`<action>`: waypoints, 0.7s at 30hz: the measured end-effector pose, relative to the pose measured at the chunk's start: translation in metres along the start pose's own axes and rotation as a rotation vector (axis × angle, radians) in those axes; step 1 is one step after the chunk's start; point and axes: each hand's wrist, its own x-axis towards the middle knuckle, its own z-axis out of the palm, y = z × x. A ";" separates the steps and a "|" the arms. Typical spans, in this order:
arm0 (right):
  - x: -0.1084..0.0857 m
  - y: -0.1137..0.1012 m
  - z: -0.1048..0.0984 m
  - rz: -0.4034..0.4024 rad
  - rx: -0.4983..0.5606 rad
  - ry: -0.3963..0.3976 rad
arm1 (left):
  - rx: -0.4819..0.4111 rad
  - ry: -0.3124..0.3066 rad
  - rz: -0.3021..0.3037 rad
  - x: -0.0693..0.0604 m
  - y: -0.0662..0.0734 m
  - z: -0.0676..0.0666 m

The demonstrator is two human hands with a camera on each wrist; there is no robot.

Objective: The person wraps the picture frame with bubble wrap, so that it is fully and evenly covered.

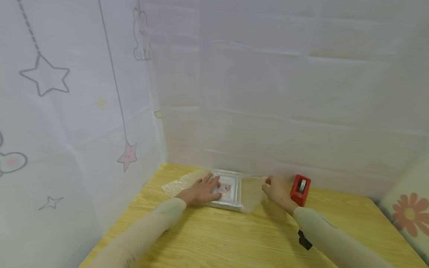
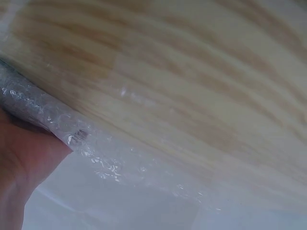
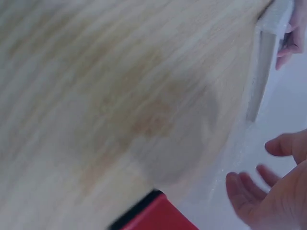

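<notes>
While your left hand rests, fingers spread, on the white picture frame, your right hand is apart from it at the right edge of the bubble wrap, thumb separated from fingers. The frame lies toward the far side of the surface, between two wrap flaps, left of the red tape dispenser.

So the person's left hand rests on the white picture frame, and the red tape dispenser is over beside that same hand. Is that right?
Not quite: the red tape dispenser is near the right hand, as the head view shows. The left hand does rest on the white picture frame.
</notes>
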 end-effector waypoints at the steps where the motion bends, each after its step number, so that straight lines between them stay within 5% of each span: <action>1: -0.002 0.001 -0.001 0.060 0.028 0.020 | -0.007 0.006 0.001 0.000 -0.001 0.000; 6: -0.009 0.011 0.001 0.313 0.262 0.048 | -0.029 0.033 0.011 0.000 -0.001 -0.002; 10: -0.013 0.016 0.007 0.462 0.609 0.042 | -0.061 0.035 0.011 -0.003 0.003 -0.005; 15: -0.016 0.024 0.010 0.547 0.963 0.047 | -0.068 0.037 0.020 -0.002 0.005 -0.004; 21: -0.014 0.035 0.012 0.549 1.073 0.024 | -0.059 0.024 0.025 -0.001 0.004 -0.005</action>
